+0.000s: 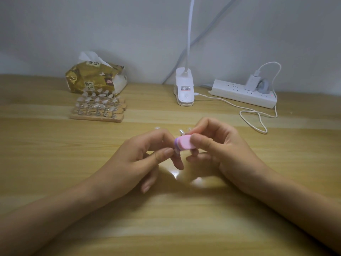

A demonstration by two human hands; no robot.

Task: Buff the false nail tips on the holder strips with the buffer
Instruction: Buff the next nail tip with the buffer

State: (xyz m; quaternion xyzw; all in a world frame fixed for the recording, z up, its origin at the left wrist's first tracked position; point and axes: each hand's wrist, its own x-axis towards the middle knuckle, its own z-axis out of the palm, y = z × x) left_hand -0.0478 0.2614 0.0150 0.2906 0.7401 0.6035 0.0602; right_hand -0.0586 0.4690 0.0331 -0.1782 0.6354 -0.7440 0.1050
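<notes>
My right hand (pixel 217 154) pinches a small pink buffer block (pixel 182 144) with a purple band at its left end, thumb on top. My left hand (pixel 147 159) meets it from the left, thumb and fingers closed on a holder strip that is almost fully hidden behind both hands. A few clear nail tips (pixel 181 131) of that strip poke up just behind the buffer. The buffer lies against a tip near my left thumb. Several more wooden holder strips (pixel 97 109) with clear nail tips stand in rows at the back left.
A gold tissue pack (pixel 96 78) sits behind the strips. A white clip lamp (pixel 184 87) stands at the back centre, its cable (pixel 252 115) looping across the wooden desk (pixel 55 163) to a power strip (pixel 243 94) at the back right.
</notes>
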